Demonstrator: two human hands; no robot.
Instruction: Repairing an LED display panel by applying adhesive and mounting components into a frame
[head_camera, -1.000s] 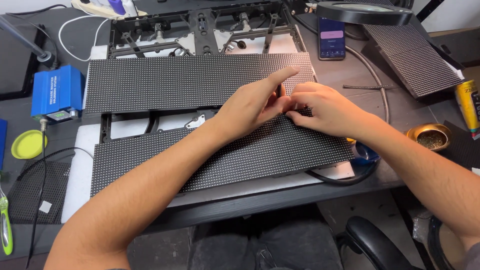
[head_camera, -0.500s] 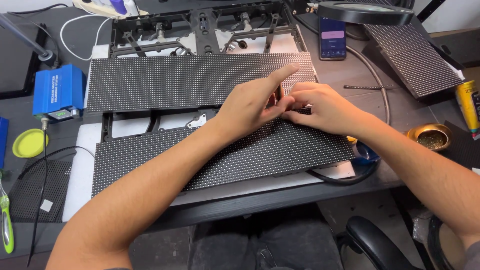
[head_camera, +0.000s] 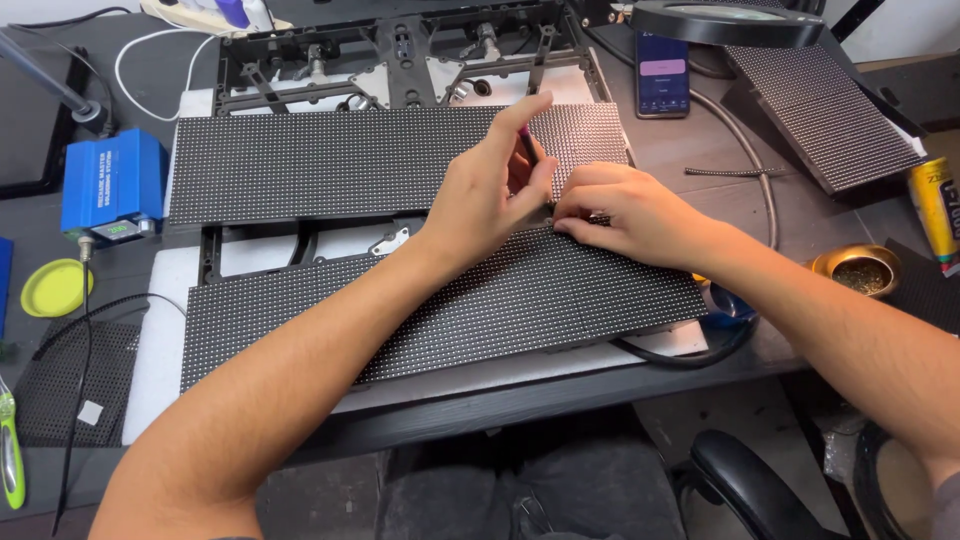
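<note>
**2 hands meet at the seam between 2 panels**

From my feed, both hands work at the gap between the 2 dot-matrix panels. The left hand (head_camera: 490, 195) is raised, index finger stretched out, and seems to pinch a thin dark tool (head_camera: 527, 145) between thumb and fingers; the grip itself is partly hidden, so I judge it closed on that tool. The right hand (head_camera: 625, 212) lies curled, fingertips pressed on the far edge of the near panel (head_camera: 440, 305), probably steadying it so the tool tip lands cleanly; whether it pinches anything I cannot tell.

The near panel lies tilted across the white pad (head_camera: 160, 330), its right end over a black cable (head_camera: 680, 355). The far panel (head_camera: 340, 165) lies straight on the metal frame (head_camera: 400, 50). A blue station (head_camera: 112, 180) stands at the left, a phone (head_camera: 662, 85) beyond the hands, a brass dish (head_camera: 858, 270) at the right, all within easy reach.
</note>
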